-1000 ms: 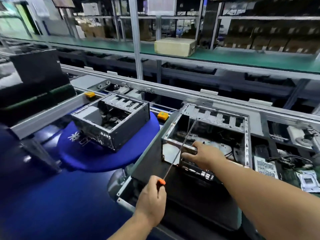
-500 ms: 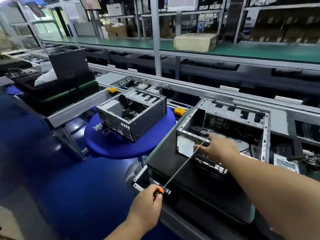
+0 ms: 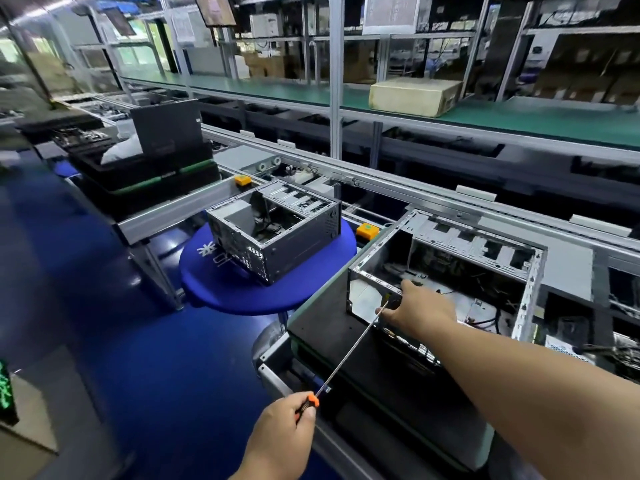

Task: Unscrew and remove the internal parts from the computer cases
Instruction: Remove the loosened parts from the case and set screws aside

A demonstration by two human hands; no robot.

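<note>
At the right of the frame an open computer case (image 3: 446, 271) lies on its side on the dark mat of the table (image 3: 318, 327), its open face turned up so the inside can be reached from above. The right hand (image 3: 420, 311) rests on the near top rail of this case, fingers curled over the edge, most likely to steady the chassis against the push of the tool. The left hand (image 3: 285, 434), low in the frame, is wrapped around the orange-and-black handle of a long-shafted screwdriver (image 3: 349, 353); the thin shaft runs up and to the right, and its tip ends beside the right hand at the near wall of the case. Whether the tip is seated in a screw cannot be told. The long shaft lets the hand stay outside while the tip works at the frame. Loose cables and small parts are visible on the case floor, so internals appear to remain inside. A second computer case (image 3: 273, 226), also open, sits at frame centre on a round blue stool (image 3: 221, 289), apart from the first, probably waiting its turn.
</note>
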